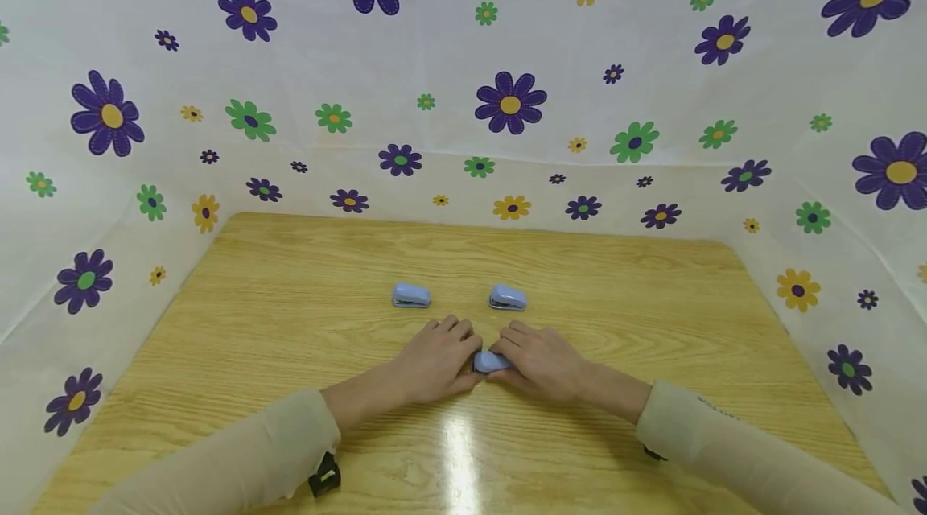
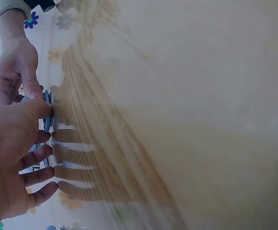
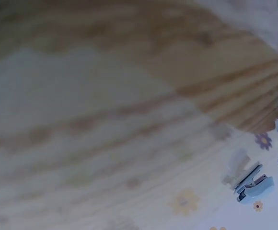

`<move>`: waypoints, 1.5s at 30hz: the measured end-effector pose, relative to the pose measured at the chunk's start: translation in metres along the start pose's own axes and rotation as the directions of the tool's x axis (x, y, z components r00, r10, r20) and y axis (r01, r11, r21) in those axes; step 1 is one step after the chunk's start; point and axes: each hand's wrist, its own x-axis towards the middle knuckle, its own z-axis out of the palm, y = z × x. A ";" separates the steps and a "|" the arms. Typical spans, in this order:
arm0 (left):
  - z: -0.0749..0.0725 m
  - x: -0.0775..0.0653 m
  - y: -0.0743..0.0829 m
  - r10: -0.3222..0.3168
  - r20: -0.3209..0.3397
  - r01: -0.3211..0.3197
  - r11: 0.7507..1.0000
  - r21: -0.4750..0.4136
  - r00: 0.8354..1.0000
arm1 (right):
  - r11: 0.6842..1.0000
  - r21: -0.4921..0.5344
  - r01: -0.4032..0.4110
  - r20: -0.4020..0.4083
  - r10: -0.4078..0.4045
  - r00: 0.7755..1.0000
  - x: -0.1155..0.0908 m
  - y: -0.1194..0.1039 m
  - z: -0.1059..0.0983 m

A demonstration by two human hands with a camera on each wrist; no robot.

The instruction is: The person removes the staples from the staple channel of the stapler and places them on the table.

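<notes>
A small light-blue stapler (image 1: 490, 362) lies low over the table between my two hands. My right hand (image 1: 545, 362) grips its right part, thumb on the near side and fingers on the far side. The left hand (image 1: 438, 360) holds its left end between thumb and index finger, the other fingers spread down to the tabletop in the left wrist view. Much of this stapler is hidden by the hands. Farther back, two matching staplers stand apart, a left one (image 1: 411, 295) and a right one (image 1: 508, 298). In the right wrist view, one stapler (image 3: 256, 189) shows beyond the hand.
The wood-grain table (image 1: 311, 273) is glossy, with a bright reflection in front of the hands. A white sheet with printed flowers (image 1: 434, 40) encloses its back and both sides. Black straps (image 1: 325, 475) show under the sleeves.
</notes>
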 end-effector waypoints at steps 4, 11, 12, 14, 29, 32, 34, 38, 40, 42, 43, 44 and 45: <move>-0.001 -0.001 0.001 -0.003 -0.002 0.003 1.000 0.000 1.000 | 1.000 0.005 0.014 -0.018 -0.014 1.000 0.000 0.000 0.002; 0.000 -0.002 0.001 -0.003 -0.012 0.003 1.000 0.022 1.000 | 0.999 0.031 0.015 -0.038 -0.014 0.999 -0.001 0.001 0.005; 0.001 -0.002 0.002 -0.003 -0.010 0.004 1.000 0.022 1.000 | 0.999 0.033 0.013 -0.040 -0.012 0.999 -0.001 0.001 0.005; 0.001 -0.003 0.002 -0.004 -0.011 0.004 1.000 0.022 1.000 | 0.999 0.037 0.011 -0.043 -0.009 0.999 -0.001 0.000 0.005; 0.004 -0.004 0.003 -0.010 -0.009 0.011 0.999 0.040 1.000 | 0.995 0.097 0.020 -0.054 -0.014 0.998 -0.005 0.002 0.007; 0.003 -0.004 0.004 -0.011 -0.009 0.011 0.999 0.048 1.000 | 0.994 0.111 0.008 -0.050 -0.003 0.999 -0.005 0.001 0.007; 0.003 -0.004 0.004 -0.010 -0.006 0.010 0.999 0.049 1.000 | 0.992 0.122 0.003 -0.044 0.002 0.999 -0.005 0.001 0.007; 0.003 -0.005 0.004 -0.002 -0.011 0.003 0.999 0.043 1.000 | 0.994 0.113 -0.012 -0.006 0.012 1.000 -0.003 0.000 0.001; 0.003 -0.005 0.004 0.000 -0.018 0.001 0.999 0.045 1.000 | 0.996 0.088 -0.024 0.021 0.022 1.000 -0.001 -0.002 -0.003; 0.004 -0.006 0.004 0.001 -0.027 0.000 0.999 0.047 1.000 | 0.998 0.059 -0.037 0.050 0.034 0.998 0.002 -0.004 -0.007; 0.004 -0.006 0.004 0.001 -0.031 0.000 0.999 0.047 1.000 | 0.998 0.045 -0.044 0.062 0.041 0.997 0.003 -0.006 -0.009; 0.004 -0.006 0.004 0.001 -0.033 0.001 0.999 0.049 0.999 | 0.998 0.034 -0.051 0.073 0.048 0.996 0.004 -0.007 -0.011; 0.005 -0.006 0.004 -0.001 -0.032 0.003 0.999 0.049 0.999 | 0.998 0.023 -0.057 0.085 0.055 0.995 0.005 -0.009 -0.012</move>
